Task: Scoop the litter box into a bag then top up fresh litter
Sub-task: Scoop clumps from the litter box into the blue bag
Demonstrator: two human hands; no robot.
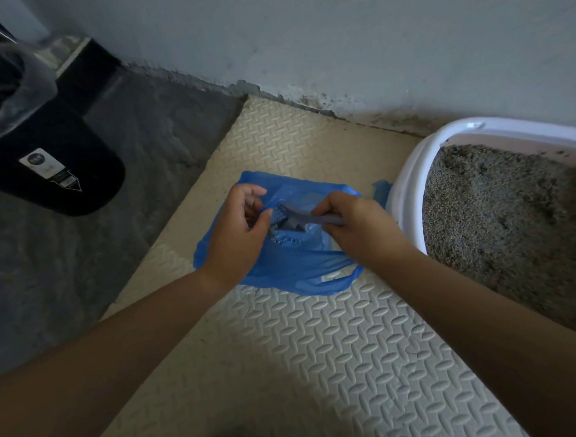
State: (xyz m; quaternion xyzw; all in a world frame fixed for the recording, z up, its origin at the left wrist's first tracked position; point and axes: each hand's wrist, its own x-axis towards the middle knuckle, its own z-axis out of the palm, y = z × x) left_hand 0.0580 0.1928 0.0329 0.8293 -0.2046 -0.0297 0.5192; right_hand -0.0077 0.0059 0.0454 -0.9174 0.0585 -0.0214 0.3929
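On the cream foam mat (318, 349), toward its far edge, a blue plastic bag (298, 260) lies crumpled with its mouth held open between the person's two hands. The left hand (238, 233) is at the bag's left side, its fingers curled and pinching the thin rim of the bag. The right hand (356, 225) is closed round the handle of a grey slotted scoop (291, 216). The scoop's head points left and tilts down into the bag's mouth, close to the left thumb. One handle loop of the bag lies flat on the mat on the near side, and another strip of blue reaches up to the wall of the litter box (407, 186). The white-rimmed box stands at the mat's far right corner, just beside the bag, and holds grey litter (497, 209) with an uneven surface. Beyond the mat's left edge is dark concrete floor (145, 158), where a black bin (63, 162) with a clear liner stands well apart from the bag. A pale grey wall (338, 34) runs along the mat's far edge.
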